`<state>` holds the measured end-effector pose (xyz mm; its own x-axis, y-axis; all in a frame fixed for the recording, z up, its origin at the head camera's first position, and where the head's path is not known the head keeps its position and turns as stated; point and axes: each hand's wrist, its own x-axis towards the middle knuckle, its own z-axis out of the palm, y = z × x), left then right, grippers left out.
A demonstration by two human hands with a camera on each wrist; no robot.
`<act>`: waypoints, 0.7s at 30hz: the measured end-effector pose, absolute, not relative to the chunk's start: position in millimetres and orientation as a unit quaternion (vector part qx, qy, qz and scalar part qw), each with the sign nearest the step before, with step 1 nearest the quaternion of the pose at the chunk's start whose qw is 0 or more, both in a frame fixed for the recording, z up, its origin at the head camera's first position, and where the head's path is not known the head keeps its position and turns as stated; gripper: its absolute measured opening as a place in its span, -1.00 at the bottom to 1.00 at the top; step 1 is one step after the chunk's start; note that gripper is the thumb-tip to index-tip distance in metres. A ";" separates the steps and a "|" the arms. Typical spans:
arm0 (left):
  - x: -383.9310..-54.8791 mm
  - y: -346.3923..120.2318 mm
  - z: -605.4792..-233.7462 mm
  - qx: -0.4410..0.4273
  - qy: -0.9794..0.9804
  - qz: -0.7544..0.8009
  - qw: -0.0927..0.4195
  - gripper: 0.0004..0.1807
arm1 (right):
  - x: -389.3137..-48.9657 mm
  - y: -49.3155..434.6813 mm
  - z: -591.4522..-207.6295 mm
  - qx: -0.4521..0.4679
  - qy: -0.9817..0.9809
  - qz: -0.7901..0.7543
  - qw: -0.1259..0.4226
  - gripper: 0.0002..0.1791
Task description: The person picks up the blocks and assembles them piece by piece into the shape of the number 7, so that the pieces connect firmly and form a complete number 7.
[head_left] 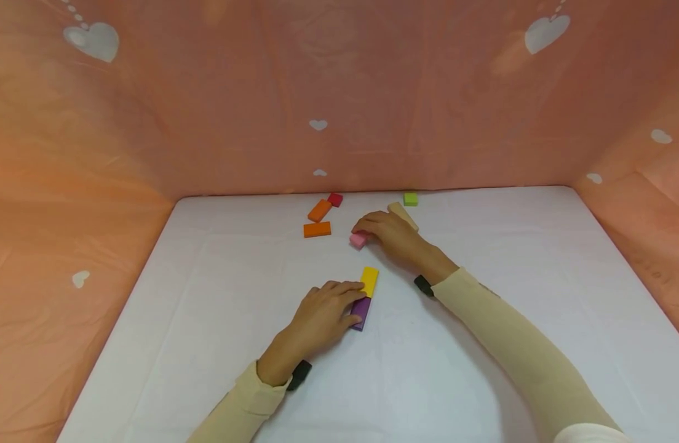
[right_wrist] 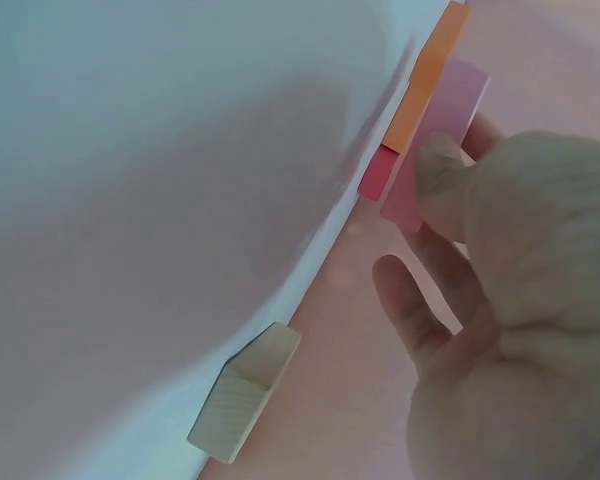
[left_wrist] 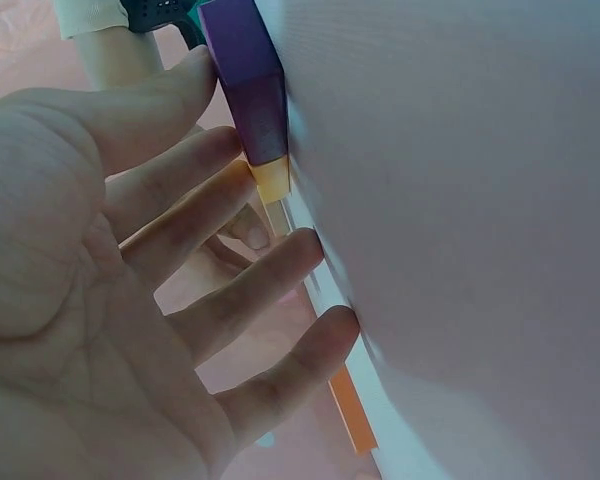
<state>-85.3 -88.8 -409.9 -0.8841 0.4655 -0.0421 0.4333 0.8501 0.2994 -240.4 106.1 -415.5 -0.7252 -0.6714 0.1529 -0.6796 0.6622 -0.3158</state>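
Observation:
A purple block [head_left: 362, 312] and a yellow block [head_left: 371, 280] lie end to end near the middle of the table. My left hand [head_left: 323, 314] rests against their left side, thumb on the purple block and fingertips around where the two meet. In the left wrist view the fingers are spread and fairly straight beside the purple block [left_wrist: 248, 75]. Farther back, my right hand [head_left: 393, 237] pinches a pink block [head_left: 358, 240]. The right wrist view shows the thumb against the pink block [right_wrist: 450, 105], with fingers partly hidden behind it.
Two orange blocks [head_left: 317, 229] and a red block [head_left: 335, 199] lie at the back, left of my right hand. A plain wooden block [head_left: 405, 216] is just behind that hand, and a lime green block [head_left: 410, 199] near the back edge. Pink cloth [head_left: 251, 123] rises behind the white table [head_left: 218, 295].

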 end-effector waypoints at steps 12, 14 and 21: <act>-84.9 -88.2 -408.9 0.232 0.960 0.142 0.058 -0.48 | -234.4 111.0 -416.5 0.378 -0.907 0.182 0.017 -0.68; -85.1 -88.4 -409.2 0.231 0.960 0.144 0.059 -0.48 | -234.1 112.1 -417.3 0.381 -0.906 0.181 0.022 -0.68; -85.9 -87.9 -409.4 0.229 0.960 0.151 0.062 -0.48 | -230.6 116.2 -418.0 0.384 -0.903 0.189 0.026 -0.69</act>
<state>-85.9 -87.9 -409.4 -0.8871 0.4588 -0.0497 0.4214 0.8493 0.3179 -230.6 116.2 -418.0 -0.7035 -0.6844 0.1915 -0.7039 0.6336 -0.3211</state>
